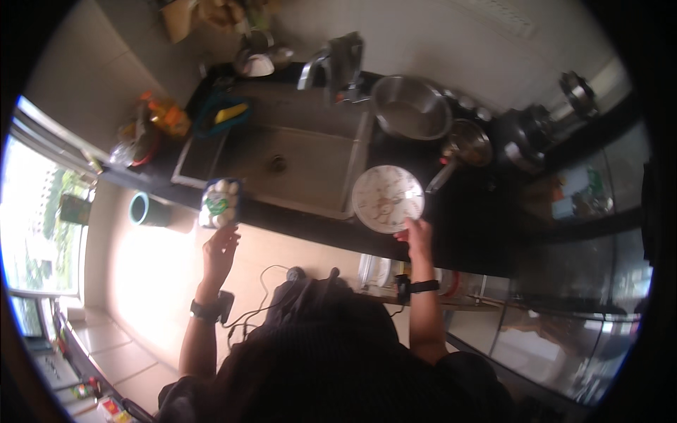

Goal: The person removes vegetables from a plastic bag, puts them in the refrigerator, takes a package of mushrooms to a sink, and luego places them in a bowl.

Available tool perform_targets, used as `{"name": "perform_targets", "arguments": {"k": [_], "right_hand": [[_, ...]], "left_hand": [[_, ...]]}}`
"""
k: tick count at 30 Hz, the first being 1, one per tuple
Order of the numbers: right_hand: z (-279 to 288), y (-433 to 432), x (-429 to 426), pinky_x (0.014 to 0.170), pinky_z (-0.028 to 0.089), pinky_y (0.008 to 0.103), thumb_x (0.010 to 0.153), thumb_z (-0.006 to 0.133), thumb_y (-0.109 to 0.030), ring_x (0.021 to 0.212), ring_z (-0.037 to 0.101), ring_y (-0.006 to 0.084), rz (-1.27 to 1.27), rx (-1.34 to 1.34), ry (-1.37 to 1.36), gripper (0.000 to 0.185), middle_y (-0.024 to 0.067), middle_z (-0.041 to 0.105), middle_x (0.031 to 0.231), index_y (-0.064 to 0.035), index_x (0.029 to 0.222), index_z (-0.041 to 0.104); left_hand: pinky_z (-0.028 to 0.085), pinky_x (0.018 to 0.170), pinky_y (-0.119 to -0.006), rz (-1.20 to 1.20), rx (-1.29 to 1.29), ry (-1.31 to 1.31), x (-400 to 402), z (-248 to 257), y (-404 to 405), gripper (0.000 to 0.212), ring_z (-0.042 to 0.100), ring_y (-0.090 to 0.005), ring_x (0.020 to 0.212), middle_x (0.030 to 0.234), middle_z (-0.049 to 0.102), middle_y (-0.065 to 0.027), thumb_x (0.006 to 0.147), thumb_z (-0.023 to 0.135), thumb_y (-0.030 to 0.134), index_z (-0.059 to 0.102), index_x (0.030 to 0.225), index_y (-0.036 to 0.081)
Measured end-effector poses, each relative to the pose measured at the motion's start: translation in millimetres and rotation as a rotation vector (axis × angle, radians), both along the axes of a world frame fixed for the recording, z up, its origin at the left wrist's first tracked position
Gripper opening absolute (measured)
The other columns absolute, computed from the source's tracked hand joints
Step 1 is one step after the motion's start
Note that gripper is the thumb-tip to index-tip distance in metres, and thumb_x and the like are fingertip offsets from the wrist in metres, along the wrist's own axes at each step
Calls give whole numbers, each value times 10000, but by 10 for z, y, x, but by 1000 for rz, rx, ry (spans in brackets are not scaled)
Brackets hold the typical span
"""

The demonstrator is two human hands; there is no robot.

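My left hand (219,256) is at the near end of a blue tray (238,203) of round white food pieces (228,187), its fingers seeming to grip the edge. Clear wrap with a green-and-white label (216,203) covers the tray, which overlaps the counter's front edge in this view. With my right hand (418,238) I hold the near rim of a round white plate (389,198) with a faint pattern. The plate appears between the sink's right rim and a pan handle. Whether it rests on the counter is unclear.
A steel sink (312,164) with a faucet (312,71) is set in the black counter (465,222). Behind the plate are a steel bowl (412,113) and a saucepan (468,143). A blue basket (203,121) holds a yellow sponge (231,113). A teal bin (151,210) stands below left.
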State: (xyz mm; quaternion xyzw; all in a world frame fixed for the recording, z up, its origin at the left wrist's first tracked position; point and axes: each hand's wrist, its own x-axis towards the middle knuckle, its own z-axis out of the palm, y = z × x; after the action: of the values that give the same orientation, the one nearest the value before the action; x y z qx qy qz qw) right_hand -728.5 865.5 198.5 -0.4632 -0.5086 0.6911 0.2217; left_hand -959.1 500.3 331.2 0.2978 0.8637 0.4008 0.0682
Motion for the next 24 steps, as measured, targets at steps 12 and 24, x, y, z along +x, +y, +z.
{"name": "perform_targets", "arguments": {"k": [12, 24], "right_hand": [[-87, 27, -58, 416, 440, 223, 838, 569, -193, 482, 588, 161, -103, -35, -73, 219, 92, 609, 652, 24, 867, 581], [69, -119, 306, 456, 433, 244, 836, 568, -449, 570, 609, 163, -289, -191, -258, 459, 67, 616, 710, -23, 1004, 576]], "left_hand": [[463, 769, -370, 201, -156, 130, -1092, -391, -423, 443, 552, -303, 907, 1062, 536, -160, 738, 633, 69, 479, 1153, 70], [467, 720, -410, -38, -271, -133, -2050, -922, -237, 343, 552, -366, 870, 968, 554, -217, 821, 562, 203, 477, 1111, 39]]}}
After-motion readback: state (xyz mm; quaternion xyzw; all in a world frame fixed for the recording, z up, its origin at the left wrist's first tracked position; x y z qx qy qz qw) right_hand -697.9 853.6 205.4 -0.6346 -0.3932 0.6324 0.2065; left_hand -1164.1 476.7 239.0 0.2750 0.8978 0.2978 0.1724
